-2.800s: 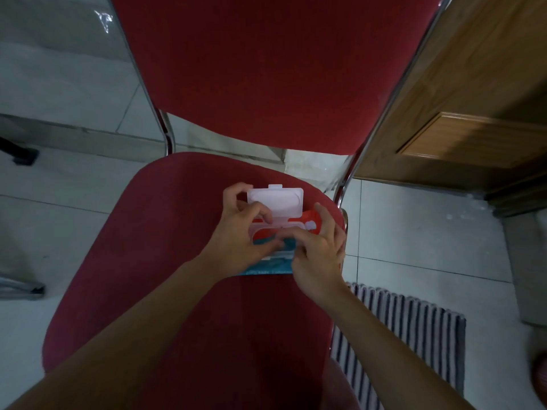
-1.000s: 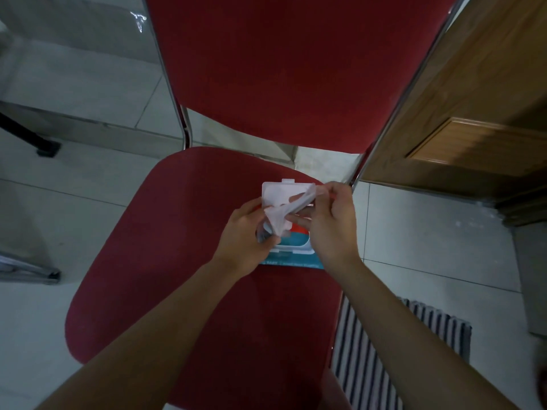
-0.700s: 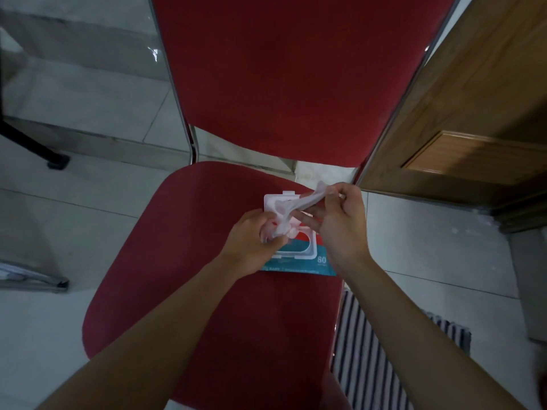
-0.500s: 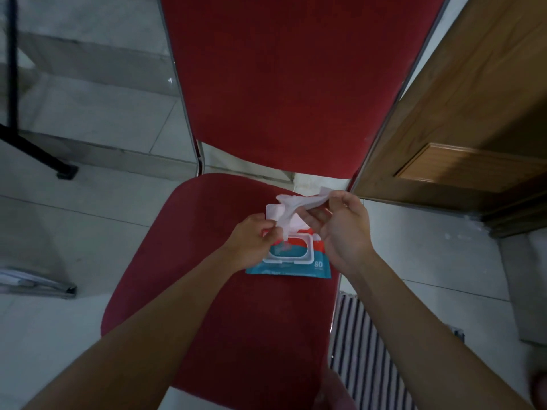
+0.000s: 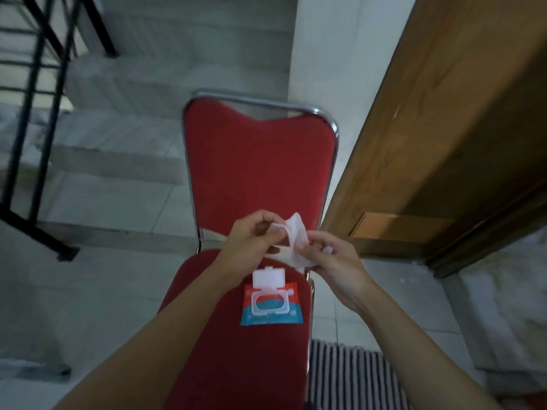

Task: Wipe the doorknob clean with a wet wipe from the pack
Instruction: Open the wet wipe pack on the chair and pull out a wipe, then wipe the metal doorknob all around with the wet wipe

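A white wet wipe (image 5: 294,241) hangs between both hands above the chair seat. My left hand (image 5: 250,238) pinches its upper left edge and my right hand (image 5: 331,261) grips its lower right part. The red and blue wipe pack (image 5: 270,303) lies on the red chair seat (image 5: 236,350) below the hands, its white flip lid standing open. Nothing touches the pack. The doorknob is not in view; only the lower part of a wooden door (image 5: 444,128) shows at the right.
The red chair's backrest (image 5: 259,167) with its chrome frame stands behind the hands. A striped mat (image 5: 352,377) lies on the tiled floor at the lower right. A black metal railing (image 5: 38,113) and steps are at the upper left.
The wipe has come fully out of the pack and both hands have lifted it clear. My left hand let go of the pack. The view has tilted up and back.
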`<state>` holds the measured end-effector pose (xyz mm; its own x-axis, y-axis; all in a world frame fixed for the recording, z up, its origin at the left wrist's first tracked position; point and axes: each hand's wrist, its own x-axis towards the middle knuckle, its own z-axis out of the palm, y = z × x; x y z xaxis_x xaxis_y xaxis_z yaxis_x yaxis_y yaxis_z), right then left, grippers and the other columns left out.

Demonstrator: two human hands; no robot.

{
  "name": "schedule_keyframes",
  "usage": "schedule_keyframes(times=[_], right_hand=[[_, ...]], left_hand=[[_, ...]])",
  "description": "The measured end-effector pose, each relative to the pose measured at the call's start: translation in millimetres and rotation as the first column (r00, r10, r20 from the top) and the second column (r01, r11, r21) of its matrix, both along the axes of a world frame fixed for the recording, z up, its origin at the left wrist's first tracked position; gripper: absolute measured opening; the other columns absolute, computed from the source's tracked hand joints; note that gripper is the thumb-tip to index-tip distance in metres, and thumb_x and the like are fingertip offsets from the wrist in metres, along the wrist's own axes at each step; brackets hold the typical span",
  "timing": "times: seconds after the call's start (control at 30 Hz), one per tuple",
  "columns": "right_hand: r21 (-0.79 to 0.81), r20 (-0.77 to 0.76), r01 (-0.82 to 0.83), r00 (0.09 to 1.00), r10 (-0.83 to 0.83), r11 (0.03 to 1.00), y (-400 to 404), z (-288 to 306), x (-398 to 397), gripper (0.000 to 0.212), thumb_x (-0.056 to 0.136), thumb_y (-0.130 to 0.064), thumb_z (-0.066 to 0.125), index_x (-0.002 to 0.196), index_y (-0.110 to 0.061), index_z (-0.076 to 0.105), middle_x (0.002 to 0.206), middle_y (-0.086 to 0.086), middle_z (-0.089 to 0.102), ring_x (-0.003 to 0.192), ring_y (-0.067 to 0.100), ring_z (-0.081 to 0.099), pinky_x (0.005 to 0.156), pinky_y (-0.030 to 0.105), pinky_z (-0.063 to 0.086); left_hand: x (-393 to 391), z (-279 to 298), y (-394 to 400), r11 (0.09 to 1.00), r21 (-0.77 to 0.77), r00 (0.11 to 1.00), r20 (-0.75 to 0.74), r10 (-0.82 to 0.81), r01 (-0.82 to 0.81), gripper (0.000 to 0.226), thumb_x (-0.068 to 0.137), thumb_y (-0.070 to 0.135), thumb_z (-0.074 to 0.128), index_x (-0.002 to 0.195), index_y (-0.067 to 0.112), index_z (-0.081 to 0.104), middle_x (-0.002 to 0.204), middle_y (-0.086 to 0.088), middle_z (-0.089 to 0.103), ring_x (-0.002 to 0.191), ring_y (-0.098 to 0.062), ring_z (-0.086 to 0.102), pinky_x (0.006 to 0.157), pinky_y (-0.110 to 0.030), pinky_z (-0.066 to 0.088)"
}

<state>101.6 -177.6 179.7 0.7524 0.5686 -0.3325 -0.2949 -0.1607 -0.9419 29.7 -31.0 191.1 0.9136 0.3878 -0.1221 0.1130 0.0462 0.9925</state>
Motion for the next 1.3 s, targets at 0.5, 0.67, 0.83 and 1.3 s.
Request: schedule_keyframes(times=[0.5, 0.67, 0.83, 1.3], right_hand=[[0.174, 0.287, 0.097, 0.947, -0.145, 0.98, -111.9, 187.5, 128.0, 0.028, 0.088, -0.023, 0.056, 0.092, 0.003, 0.066, 0.101, 0.021, 0.066, 0.098, 0.027, 0.064, 0.089, 0.035, 0.05], [0.126, 0.45, 0.074, 0.885, -0.123, 0.989, -170.4, 211.7, 186.1, 0.023, 0.09, -0.025, 0.054, 0.083, -0.007, 0.067, 0.082, 0.006, 0.064, 0.081, 0.016, 0.06, 0.081, 0.031, 0.046], [0.105, 0.49, 0.136, 0.855, -0.17, 0.985, -238.5, 222.2, 239.1, 0.026, 0.092, -0.03, 0.051, 0.082, -0.009, 0.064, 0.079, 0.005, 0.06, 0.078, 0.02, 0.058, 0.076, 0.034, 0.045], [0.232, 0.459, 0.437, 0.739, -0.494, 0.869, -349.9, 223.0, 364.7, 0.017, 0.089, -0.028, 0.057, 0.099, -0.015, 0.06, 0.097, 0.016, 0.067, 0.09, 0.027, 0.068, 0.078, 0.041, 0.055]], left_hand=[[146.9, 206.7, -82.2, 0.977, 0.042, 0.934, 0.29, -0.21, 0.207, 0.024, 0.087, 0.001, 0.052, 0.091, 0.024, 0.061, 0.078, -0.001, 0.061, 0.066, -0.013, 0.065, 0.067, -0.033, 0.054], [214.0, 220.9, -147.2, 0.979, 0.085, 0.938, 0.28, -0.202, 0.186, 0.023, 0.093, 0.01, 0.046, 0.102, 0.028, 0.058, 0.103, -0.007, 0.061, 0.092, -0.02, 0.064, 0.068, -0.031, 0.055], [281.5, 229.2, -217.3, 0.982, 0.089, 0.958, 0.223, -0.18, 0.164, 0.02, 0.095, 0.02, 0.043, 0.104, 0.024, 0.06, 0.106, -0.01, 0.064, 0.089, -0.019, 0.064, 0.065, -0.028, 0.052], [412.8, 228.6, -328.0, 0.911, -0.211, 0.932, 0.162, -0.324, 0.353, 0.075, 0.077, -0.005, 0.064, 0.139, 0.021, 0.03, 0.129, -0.002, 0.051, 0.111, -0.023, 0.057, 0.091, -0.041, 0.05]])
